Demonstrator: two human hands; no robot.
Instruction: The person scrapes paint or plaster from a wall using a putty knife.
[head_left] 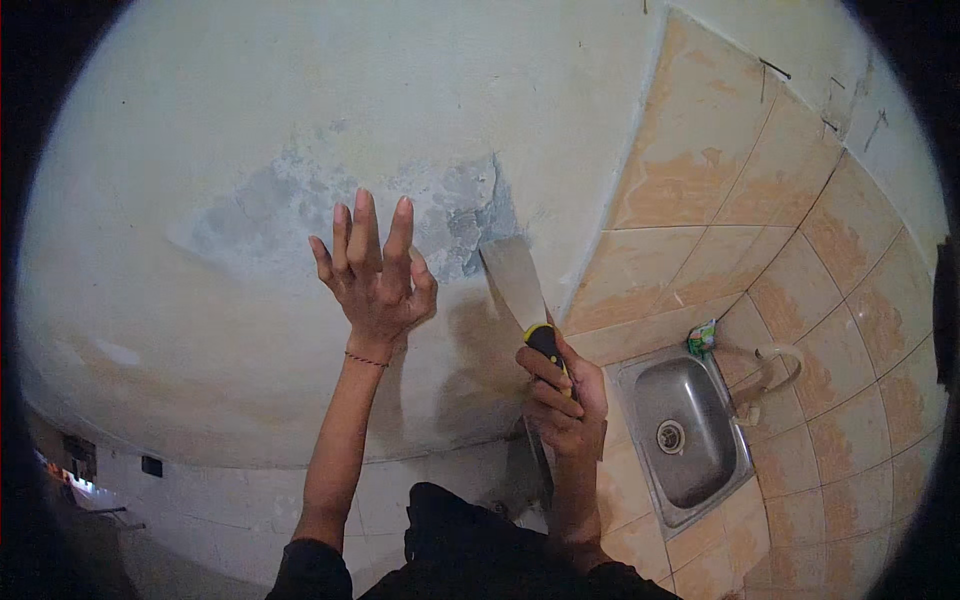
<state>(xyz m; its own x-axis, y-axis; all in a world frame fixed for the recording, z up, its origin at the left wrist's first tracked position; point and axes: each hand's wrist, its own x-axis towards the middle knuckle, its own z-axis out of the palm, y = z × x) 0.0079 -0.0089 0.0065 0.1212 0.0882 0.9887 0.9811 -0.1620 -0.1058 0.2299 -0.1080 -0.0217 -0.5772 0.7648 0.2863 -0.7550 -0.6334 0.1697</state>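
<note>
In front of me is a pale painted wall [200, 100] with a rough grey patch [258, 212] where the paint is gone. My left hand [375, 275] lies against this patch, its fingers spread and holding nothing. A thin braided band circles that wrist. My right hand [568, 400] grips the black and yellow handle of a putty knife [514, 278]. The knife's wide metal blade points up and left, with its edge at the lower right end of the patch. A jagged rim of loose paint [490, 180] stands just above the blade.
Orange-and-cream tiles [690, 150] cover the wall on the right. A steel sink [690, 430] is set in the tiled counter [625, 530], with a pale faucet [775, 365] and a small green packet [702, 338] behind it. Nails [775, 69] stick out at the upper right.
</note>
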